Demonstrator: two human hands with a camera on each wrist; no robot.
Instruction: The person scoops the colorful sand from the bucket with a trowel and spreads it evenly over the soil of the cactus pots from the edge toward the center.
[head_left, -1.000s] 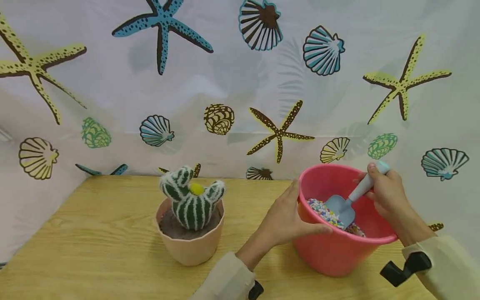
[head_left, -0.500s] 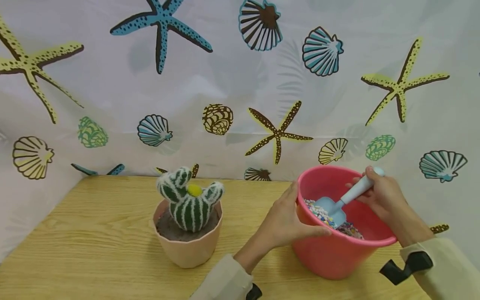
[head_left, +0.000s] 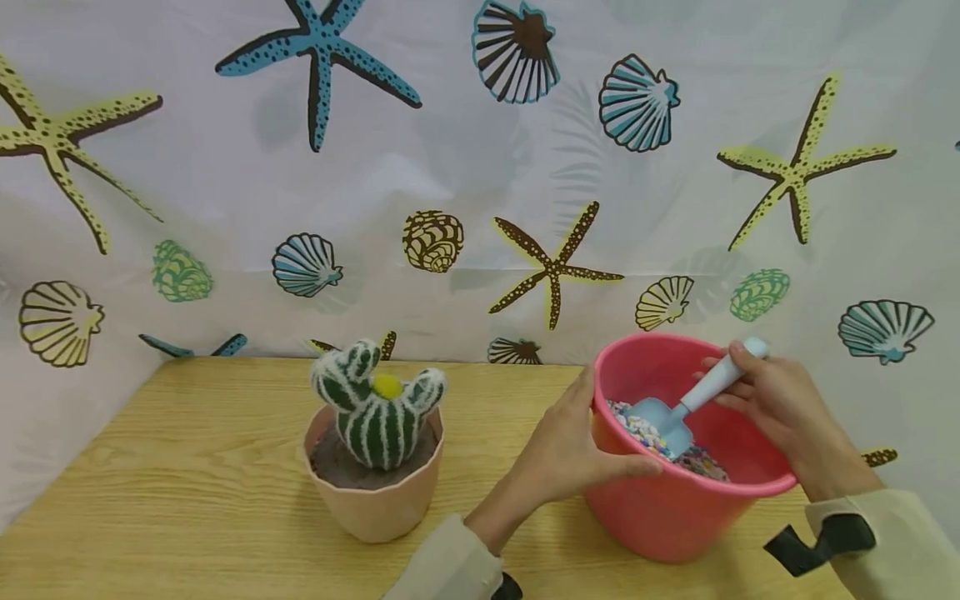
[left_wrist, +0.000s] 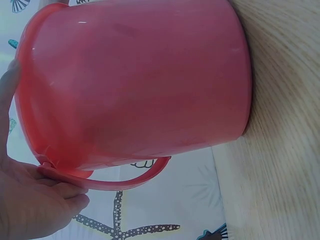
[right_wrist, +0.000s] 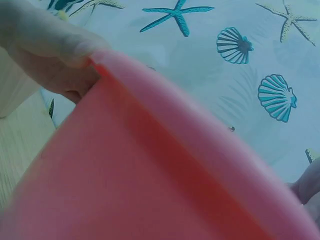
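Note:
A pink bucket [head_left: 667, 517] stands on the table at the right of the head view. My left hand [head_left: 562, 450] grips its near-left rim, thumb lying along the edge. In the left wrist view the fingers of that hand [left_wrist: 37, 200] curl by the bucket's hanging handle [left_wrist: 125, 184]. My right hand [head_left: 783, 404] holds the pale handle of a light blue shovel [head_left: 697, 396] over the far-right rim. The shovel's blade lies among small multicoloured bits [head_left: 633, 423] inside the bucket. In the right wrist view the bucket's wall hides the shovel.
A knitted-looking cactus [head_left: 382, 433] with a yellow top sits in a light pink pot [head_left: 375, 512] left of the bucket. Behind the wooden table [head_left: 187, 483] hangs a white cloth [head_left: 450, 125] printed with shells and starfish.
The right hand has tilted the shovel lower, and its blade has slid left into the coloured bits. The left hand keeps its grip on the rim. The head view has shifted slightly.

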